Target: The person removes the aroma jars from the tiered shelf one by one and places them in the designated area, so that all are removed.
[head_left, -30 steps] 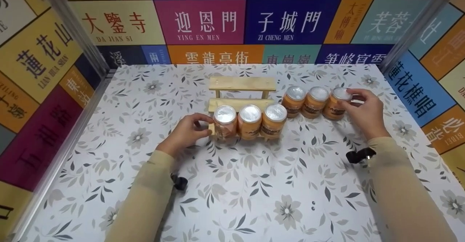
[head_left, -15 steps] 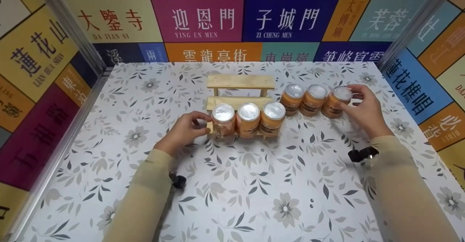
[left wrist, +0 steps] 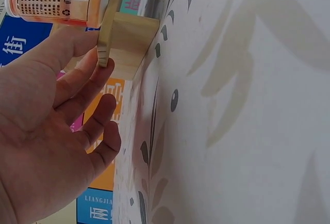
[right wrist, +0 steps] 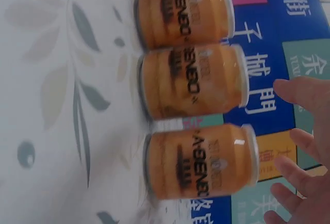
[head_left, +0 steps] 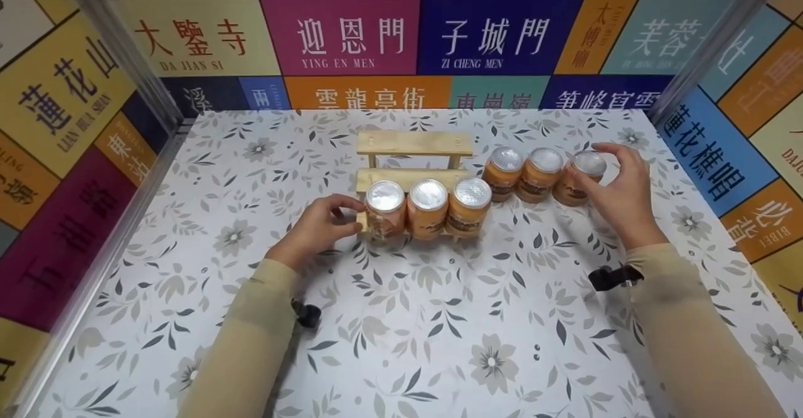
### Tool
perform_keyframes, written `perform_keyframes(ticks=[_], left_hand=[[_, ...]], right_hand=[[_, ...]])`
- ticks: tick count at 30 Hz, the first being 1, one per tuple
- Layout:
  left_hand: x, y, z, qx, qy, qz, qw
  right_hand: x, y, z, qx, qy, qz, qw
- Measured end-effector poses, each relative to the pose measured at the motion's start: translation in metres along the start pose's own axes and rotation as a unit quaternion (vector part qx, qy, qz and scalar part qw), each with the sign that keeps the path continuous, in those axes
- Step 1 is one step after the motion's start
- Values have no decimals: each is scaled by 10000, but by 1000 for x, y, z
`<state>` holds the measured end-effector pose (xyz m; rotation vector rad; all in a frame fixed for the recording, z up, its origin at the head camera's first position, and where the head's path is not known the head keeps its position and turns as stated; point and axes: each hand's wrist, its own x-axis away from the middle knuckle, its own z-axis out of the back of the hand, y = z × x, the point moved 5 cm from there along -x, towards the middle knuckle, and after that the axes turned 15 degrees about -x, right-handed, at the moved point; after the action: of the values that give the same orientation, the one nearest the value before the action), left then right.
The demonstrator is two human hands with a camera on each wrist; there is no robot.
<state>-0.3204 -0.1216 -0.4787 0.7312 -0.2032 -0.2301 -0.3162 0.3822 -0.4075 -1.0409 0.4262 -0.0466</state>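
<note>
A stepped wooden rack (head_left: 414, 143) stands on the table, with three orange cans (head_left: 428, 211) on its front plank. My left hand (head_left: 317, 223) pinches the left end of that plank. In the left wrist view the plank end (left wrist: 104, 43) sits between thumb and fingers, beside a can (left wrist: 56, 2). Three more orange cans with silvery lids stand in a row on the table, right of the rack. My right hand (head_left: 621, 198) hovers by the rightmost can (head_left: 571, 187), fingers spread. The right wrist view shows that can (right wrist: 201, 162) apart from the right hand (right wrist: 307, 167).
A white tablecloth (head_left: 401, 355) with grey leaves and flowers covers the table. Colourful printed panels (head_left: 342, 35) rise behind it and at both sides, with clear corner strips (head_left: 135, 48) between them.
My right hand has loosened from the rightmost can, and its fingers have spread and shifted slightly left. The cans, rack and left hand stay in place.
</note>
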Motion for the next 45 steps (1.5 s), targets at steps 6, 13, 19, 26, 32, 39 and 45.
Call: perform_keyframes(ticks=[6,13,19,26,32,39,45], left_hand=[[0,0,1,52,-25,9,10000],[1,1,0,56,34,-202,9998],[0,1,-2,40,96,-369,9993],[0,-1,-2,88,87,-281,9995],[-1,-1,-1,92,88,-293,9995],[1,-3,-1,137,99,-287,9994],[-1,-2,-2,71,149,-405,9990]], right_hand=[[7,-20,-10,-282,93,440,9986],[17,-30,-23,-237,-208,803,9963],[26,-29,-35,-110,-467,978,9940],[35,-40,-51,-245,-861,1309,9874],[43,-44,-64,-646,-1288,1158,9828],[50,-49,-76,-641,-1642,915,9801],[53,-57,-84,-974,-1869,967,9727]])
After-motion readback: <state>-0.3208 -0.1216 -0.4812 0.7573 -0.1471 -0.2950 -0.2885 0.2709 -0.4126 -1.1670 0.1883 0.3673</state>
